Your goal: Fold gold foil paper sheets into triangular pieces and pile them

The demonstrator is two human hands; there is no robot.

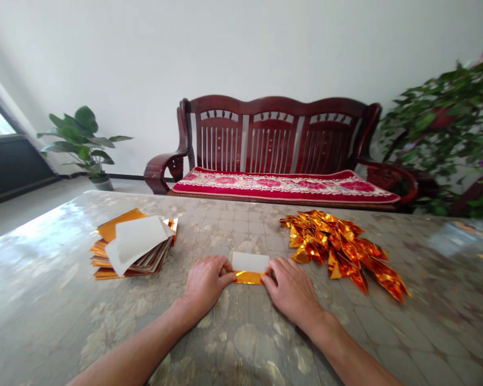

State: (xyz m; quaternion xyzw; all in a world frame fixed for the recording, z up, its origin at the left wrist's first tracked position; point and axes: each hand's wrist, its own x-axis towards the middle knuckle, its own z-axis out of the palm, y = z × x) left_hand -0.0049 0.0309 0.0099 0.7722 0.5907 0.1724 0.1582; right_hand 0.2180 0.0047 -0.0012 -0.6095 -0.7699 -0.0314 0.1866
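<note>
Fingers of the left hand and the right hand are pinching narrowly on the ends of a folded gold-foil paper strip, which is lying on the counter between them. I'm judging it light, thin and slippery, so I'm taking it by those ends. Further out, I'm seeing a stack of foil sheets leftward and a pile of folded gold pieces rightward.
</note>
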